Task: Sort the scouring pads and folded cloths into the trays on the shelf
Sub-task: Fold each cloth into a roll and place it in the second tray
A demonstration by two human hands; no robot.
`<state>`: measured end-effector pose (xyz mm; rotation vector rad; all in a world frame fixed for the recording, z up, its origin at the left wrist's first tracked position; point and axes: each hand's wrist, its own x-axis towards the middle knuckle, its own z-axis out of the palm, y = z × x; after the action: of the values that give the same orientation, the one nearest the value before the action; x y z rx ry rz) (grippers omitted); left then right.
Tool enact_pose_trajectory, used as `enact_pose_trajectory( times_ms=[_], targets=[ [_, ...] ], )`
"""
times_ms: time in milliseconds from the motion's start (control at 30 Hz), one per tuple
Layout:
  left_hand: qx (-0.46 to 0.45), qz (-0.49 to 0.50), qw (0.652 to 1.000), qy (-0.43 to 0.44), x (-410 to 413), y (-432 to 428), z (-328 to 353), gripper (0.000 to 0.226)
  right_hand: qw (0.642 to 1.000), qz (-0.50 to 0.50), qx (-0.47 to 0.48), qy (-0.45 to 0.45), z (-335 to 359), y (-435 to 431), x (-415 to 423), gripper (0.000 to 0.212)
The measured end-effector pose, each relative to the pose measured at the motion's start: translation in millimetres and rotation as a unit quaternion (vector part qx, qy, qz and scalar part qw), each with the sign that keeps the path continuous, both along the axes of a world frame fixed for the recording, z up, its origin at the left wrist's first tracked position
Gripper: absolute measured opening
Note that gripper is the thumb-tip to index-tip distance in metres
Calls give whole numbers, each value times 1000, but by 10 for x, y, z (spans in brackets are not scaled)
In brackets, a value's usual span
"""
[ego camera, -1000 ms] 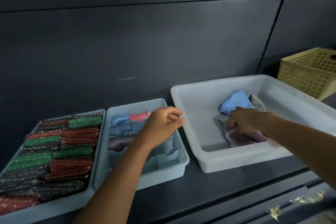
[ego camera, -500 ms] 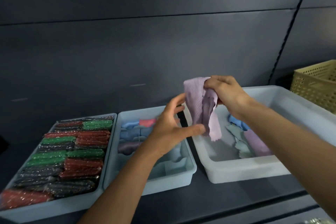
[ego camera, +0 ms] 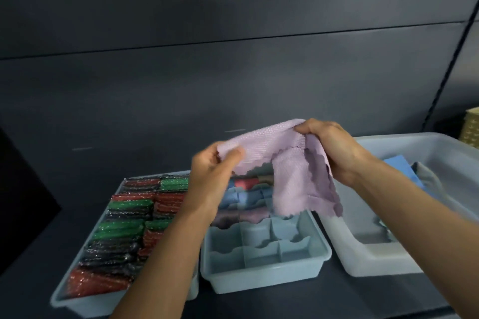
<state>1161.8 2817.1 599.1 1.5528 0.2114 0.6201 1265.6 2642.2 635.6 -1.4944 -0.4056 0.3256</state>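
Both hands hold a lilac cloth spread in the air above the middle tray. My left hand pinches its left corner; my right hand grips its upper right edge. Below it stands a light blue divided tray with folded blue, red and purple cloths in its far compartments. At the left, a tray is packed with red, green and black scouring pads. On the right, a white tub holds a blue cloth and a grey cloth.
A dark wall panel rises right behind the trays. A yellow woven basket stands at the far right edge. The trays stand on a dark shelf whose front edge runs just below them.
My right hand lifted the lilac cloth out of the white tub and carried it left. My left hand came up and took its other corner, and the cloth is now spread out.
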Motion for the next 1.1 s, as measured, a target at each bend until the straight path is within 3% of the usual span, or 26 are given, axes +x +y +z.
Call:
enact_pose_trajectory(
  times_ms=[100, 167, 233, 367, 533, 633, 700, 833, 933, 1033, 1100],
  targets=[
    [-50, -13, 998, -28, -18, 238, 178, 8, 993, 48, -103, -26, -105, 18, -45, 11],
    [-25, -31, 999, -28, 0, 328, 301, 7, 975, 95, -188, -68, -194, 46, -65, 15],
    [10, -66, 998, -6, 31, 343, 407, 8, 957, 173, -211, -98, -259, 99, -85, 26],
    [105, -136, 985, 35, 71, 290, 591, 9, 959, 235, -75, -137, -167, 293, -230, 53],
    [111, -144, 983, 9, 53, 298, 767, 25, 982, 121, 41, -138, 23, 489, -297, 36],
    [33, -181, 983, 1, 0, 350, 715, 50, 987, 94, 76, -103, 46, 503, -258, 39],
    [34, -191, 981, -8, -29, 364, 595, 43, 988, 87, 94, -91, 61, 513, -267, 37],
    [41, -118, 991, -52, 7, 333, 473, 12, 986, 84, 101, -99, 66, 512, -282, 37],
    [71, -96, 989, -83, 33, 294, 520, 14, 983, 96, 95, -126, 154, 490, -294, 30],
    [32, -107, 989, -94, 42, 246, 563, 36, 978, 65, 97, -175, 279, 503, -306, 6],
    [19, -165, 984, -59, 46, 194, 517, 52, 972, 29, 108, -208, 355, 544, -310, 6]
  ],
)
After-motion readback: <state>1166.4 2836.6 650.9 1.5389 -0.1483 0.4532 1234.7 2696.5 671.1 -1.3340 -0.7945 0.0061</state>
